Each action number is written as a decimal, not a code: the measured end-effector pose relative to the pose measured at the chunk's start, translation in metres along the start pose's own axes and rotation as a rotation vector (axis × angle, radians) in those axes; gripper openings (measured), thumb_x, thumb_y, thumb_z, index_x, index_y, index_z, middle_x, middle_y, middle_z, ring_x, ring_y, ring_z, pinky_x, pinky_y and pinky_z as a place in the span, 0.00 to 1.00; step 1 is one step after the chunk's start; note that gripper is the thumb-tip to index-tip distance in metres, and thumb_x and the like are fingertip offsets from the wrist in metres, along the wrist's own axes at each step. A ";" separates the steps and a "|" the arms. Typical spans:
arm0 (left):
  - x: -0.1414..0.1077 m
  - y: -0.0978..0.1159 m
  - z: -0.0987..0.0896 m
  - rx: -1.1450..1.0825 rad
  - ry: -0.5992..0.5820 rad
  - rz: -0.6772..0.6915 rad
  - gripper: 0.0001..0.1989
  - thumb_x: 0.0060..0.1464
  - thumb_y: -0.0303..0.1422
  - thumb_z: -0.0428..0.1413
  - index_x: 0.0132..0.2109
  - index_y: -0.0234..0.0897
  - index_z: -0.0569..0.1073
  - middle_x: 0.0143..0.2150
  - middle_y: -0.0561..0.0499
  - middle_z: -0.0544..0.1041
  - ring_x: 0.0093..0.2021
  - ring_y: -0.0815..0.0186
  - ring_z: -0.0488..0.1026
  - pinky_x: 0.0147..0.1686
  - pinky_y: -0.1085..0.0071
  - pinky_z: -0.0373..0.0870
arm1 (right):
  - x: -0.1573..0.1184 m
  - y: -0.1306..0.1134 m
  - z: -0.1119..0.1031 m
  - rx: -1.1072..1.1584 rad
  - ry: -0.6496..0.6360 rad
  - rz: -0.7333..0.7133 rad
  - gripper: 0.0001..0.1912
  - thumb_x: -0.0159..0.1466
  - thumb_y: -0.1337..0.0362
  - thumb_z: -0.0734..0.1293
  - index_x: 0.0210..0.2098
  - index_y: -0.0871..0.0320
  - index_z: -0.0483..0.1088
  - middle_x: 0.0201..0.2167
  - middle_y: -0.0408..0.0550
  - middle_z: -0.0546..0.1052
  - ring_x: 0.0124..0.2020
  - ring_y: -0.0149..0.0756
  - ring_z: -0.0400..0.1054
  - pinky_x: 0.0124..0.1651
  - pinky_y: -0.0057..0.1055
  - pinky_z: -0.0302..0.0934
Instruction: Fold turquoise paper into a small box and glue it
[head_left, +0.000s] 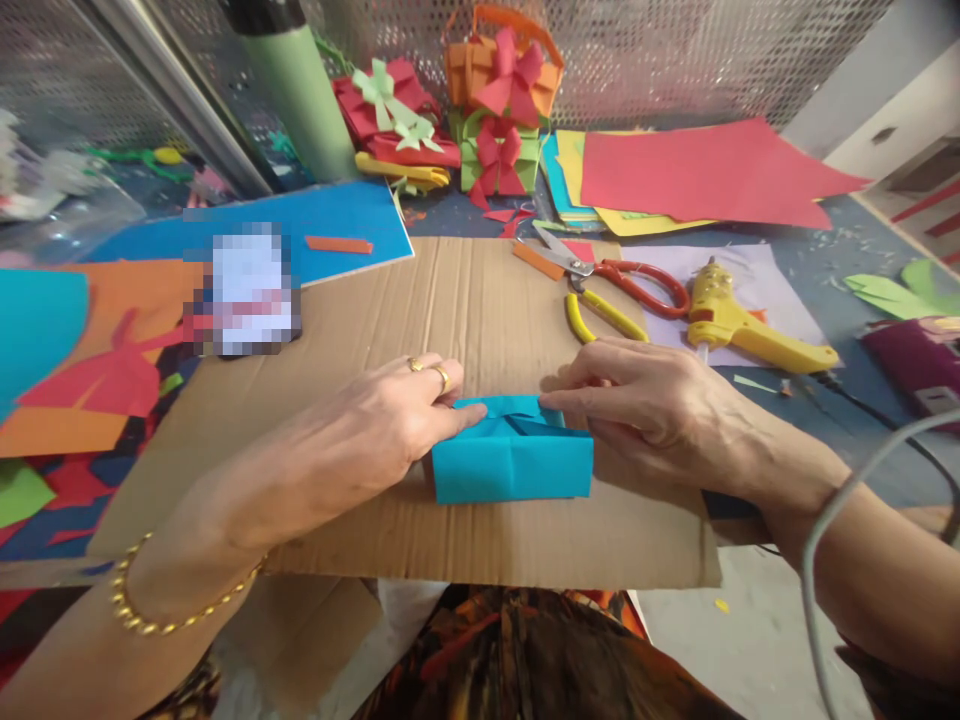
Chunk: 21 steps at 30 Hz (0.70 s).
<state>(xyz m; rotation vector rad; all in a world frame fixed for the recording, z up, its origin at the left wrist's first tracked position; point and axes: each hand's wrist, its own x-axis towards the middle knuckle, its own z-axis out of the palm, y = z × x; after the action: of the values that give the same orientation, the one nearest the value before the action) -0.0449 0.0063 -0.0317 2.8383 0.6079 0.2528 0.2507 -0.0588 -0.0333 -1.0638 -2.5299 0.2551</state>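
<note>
A folded blue paper box (514, 468) sits on the brown cardboard sheet (360, 330) in front of me. My left hand (397, 415) grips its far left corner, thumb inside along the rim and fingers behind the wall. At the far right corner, my right hand (645, 400) pinches the paper between thumb and fingers. Inside the box, folded flaps show between the two hands. The fingertips behind the far wall are partly hidden.
Red-handled scissors (645, 285), yellow-handled pliers (600, 315) and a yellow glue gun (750, 325) lie beyond my right hand. Coloured paper sheets (705, 175), finished paper boxes with bows (499, 160) and a green bottle (307, 100) stand behind. A grey cable (825, 520) crosses my right forearm.
</note>
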 end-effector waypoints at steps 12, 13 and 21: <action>0.006 -0.003 0.001 -0.123 -0.018 0.007 0.16 0.75 0.37 0.47 0.46 0.41 0.80 0.44 0.49 0.77 0.41 0.64 0.73 0.42 0.70 0.69 | -0.002 0.006 0.005 -0.132 0.051 0.022 0.14 0.72 0.70 0.61 0.42 0.59 0.80 0.35 0.51 0.77 0.30 0.33 0.64 0.31 0.32 0.55; 0.008 -0.004 0.002 -0.139 -0.013 0.019 0.16 0.75 0.35 0.47 0.46 0.41 0.80 0.45 0.49 0.78 0.42 0.64 0.74 0.43 0.70 0.69 | -0.002 0.006 0.006 -0.131 0.076 0.010 0.14 0.72 0.71 0.61 0.43 0.59 0.80 0.35 0.51 0.77 0.30 0.33 0.64 0.31 0.32 0.55; 0.008 -0.002 0.002 -0.146 0.017 0.073 0.18 0.75 0.29 0.44 0.49 0.38 0.80 0.50 0.46 0.80 0.45 0.64 0.77 0.44 0.69 0.75 | 0.009 -0.008 0.018 0.067 0.036 -0.015 0.16 0.69 0.73 0.63 0.51 0.58 0.79 0.42 0.53 0.75 0.37 0.36 0.69 0.37 0.33 0.63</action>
<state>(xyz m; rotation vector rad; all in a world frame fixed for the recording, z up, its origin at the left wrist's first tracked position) -0.0386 0.0113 -0.0335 2.7225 0.4699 0.3206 0.2322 -0.0578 -0.0452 -1.0142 -2.4783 0.3118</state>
